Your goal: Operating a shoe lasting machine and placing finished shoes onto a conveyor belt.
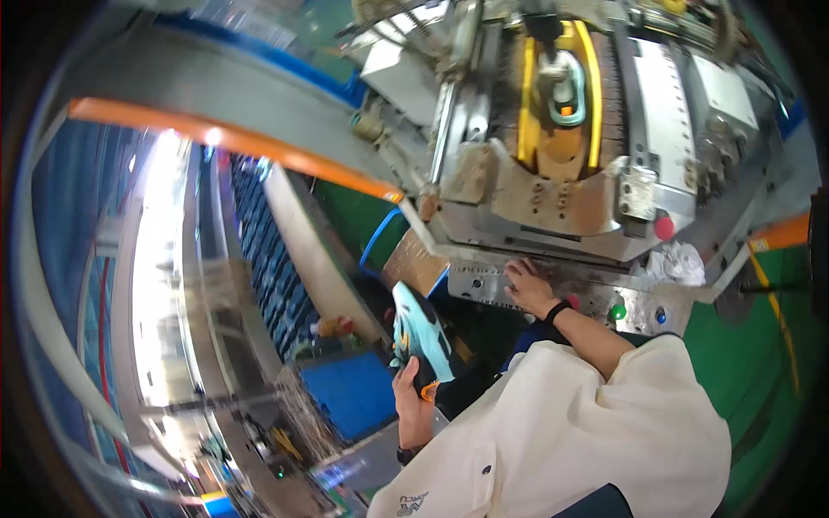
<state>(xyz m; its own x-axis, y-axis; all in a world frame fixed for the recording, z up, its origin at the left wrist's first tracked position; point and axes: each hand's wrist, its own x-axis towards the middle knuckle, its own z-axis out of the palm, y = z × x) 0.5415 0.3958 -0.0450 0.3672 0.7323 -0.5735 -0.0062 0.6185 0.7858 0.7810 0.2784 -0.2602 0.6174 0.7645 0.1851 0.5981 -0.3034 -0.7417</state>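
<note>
My left hand (409,397) grips a light teal and black shoe (420,332) with orange accents by its heel end; the toe points up and away from me. My right hand (531,287) rests on the metal control panel (596,302) along the machine's front edge, fingers stretched out and holding nothing. Any button under those fingers is hidden. Green, blue and red push buttons sit on the panel to the right of my wrist. In the machine ahead, a teal-collared shoe (566,104) sits between two yellow side guides (596,95), beneath a vertical clamp part.
An orange and grey rail (242,147) crosses on the left. Beyond it runs a conveyor with dark blue ridged pieces (268,250). A blue pad (350,393) lies left of my left hand. Crumpled white material (676,263) and a red knob (663,228) are at the machine's right front.
</note>
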